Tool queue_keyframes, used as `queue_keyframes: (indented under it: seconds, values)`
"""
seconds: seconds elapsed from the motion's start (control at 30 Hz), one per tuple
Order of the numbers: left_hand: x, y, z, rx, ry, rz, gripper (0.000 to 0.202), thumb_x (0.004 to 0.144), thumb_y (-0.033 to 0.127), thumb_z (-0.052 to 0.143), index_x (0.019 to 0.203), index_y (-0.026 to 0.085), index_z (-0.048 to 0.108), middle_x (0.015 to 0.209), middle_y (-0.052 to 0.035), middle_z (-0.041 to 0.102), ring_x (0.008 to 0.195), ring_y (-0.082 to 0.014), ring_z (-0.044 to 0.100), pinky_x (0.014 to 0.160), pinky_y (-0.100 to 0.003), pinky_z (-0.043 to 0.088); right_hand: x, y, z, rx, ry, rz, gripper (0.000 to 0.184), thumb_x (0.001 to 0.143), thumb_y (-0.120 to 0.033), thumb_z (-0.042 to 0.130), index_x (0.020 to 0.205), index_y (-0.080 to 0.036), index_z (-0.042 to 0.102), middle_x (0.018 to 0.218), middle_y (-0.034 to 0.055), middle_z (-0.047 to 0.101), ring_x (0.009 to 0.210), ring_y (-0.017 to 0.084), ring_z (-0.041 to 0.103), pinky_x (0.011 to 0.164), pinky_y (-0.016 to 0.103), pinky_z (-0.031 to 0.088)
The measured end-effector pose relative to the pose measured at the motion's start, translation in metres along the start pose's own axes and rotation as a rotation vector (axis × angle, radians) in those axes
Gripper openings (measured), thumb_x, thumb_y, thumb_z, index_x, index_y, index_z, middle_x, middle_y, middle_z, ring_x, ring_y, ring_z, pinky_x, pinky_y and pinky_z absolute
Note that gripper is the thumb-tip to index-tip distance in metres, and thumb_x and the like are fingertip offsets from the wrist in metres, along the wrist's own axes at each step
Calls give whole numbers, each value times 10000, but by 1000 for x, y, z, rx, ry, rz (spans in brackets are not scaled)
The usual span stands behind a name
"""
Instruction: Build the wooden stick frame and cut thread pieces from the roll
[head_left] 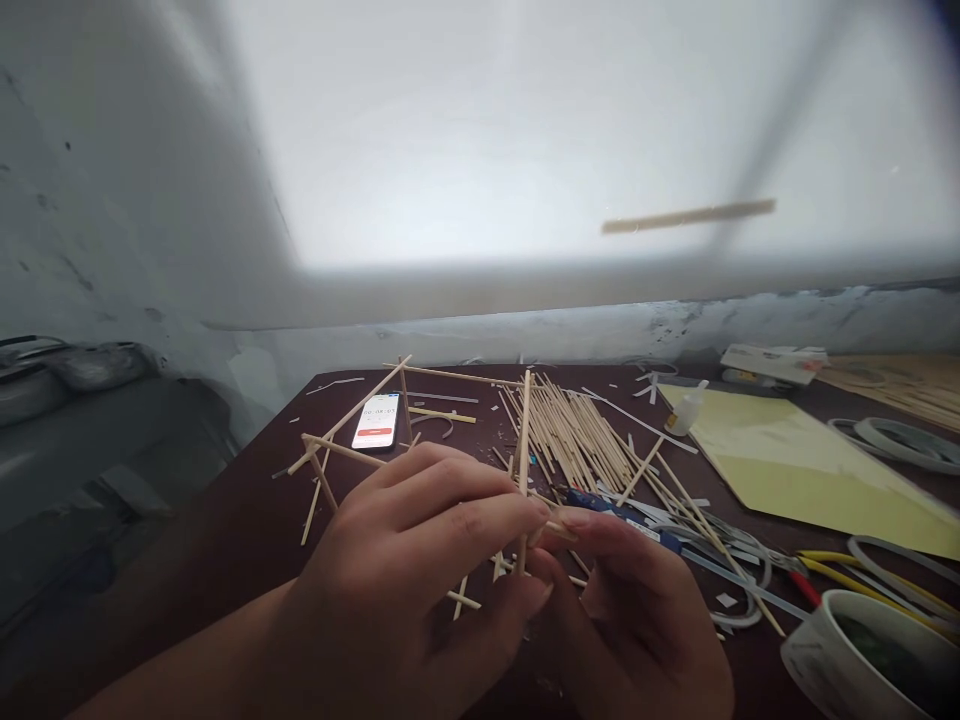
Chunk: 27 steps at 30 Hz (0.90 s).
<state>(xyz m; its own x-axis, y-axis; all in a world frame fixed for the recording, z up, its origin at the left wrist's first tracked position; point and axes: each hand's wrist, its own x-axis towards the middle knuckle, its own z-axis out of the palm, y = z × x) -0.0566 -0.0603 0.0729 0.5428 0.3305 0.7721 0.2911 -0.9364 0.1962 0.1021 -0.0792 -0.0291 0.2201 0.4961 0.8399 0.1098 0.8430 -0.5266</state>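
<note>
Both hands are gripping by the fingertips: the left hand [435, 540] is pinching a long stick [526, 430], and the right hand [645, 600] is pinching a short piece [556, 529] beside it, the fingers hiding whether the two are touching. On the table [255, 500], left of the pile [577, 430], the frame [356, 409] is apparently standing, with the long stick seeming to be forming one edge. As a whole it is probably weighing very little and flexing at its joints, so bare lengths near a corner are offering the safest hold. Each long stick is looking stiff and dry, hardly slippery, yet thin enough to be risking a snap under sideways pressure. Smallest of all, the short piece is likely allowing only a light fingertip pinch.
</note>
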Motion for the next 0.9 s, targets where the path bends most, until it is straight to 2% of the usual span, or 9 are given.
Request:
queue_keyframes:
  seconds: [0.27,0.47,0.7,0.9]
  values:
    - [1,-1,0,4,6,8,241,752,70,683,988,117,702,897,-69,735,810,-152,659,894,-309,558,2,-1,5,32,49,15,597,712,116,615,1199,-228,609,1016,-9,694,885,127,661,793,236,564]
    - [0,-1,1,-3,1,2,241,744,55,690,981,94,709,903,-79,725,815,-148,649,913,-302,544,0,0,3,26,15,6,602,713,133,597,1204,-215,600,1027,-10,686,896,119,657,838,226,551]
    - [0,-2,1,-25,10,7,259,739,47,689,992,96,708,889,-86,720,801,-155,640,764,-281,568,3,-1,1,-11,26,11,588,718,111,612,1203,-222,601,1026,-1,684,895,133,659,832,241,558]
    - [0,-1,1,-14,3,7,252,747,67,688,995,110,706,905,-80,727,811,-157,651,868,-300,559,2,0,2,13,19,-3,625,710,134,596,1228,-215,588,1055,1,677,927,125,652,854,226,553]
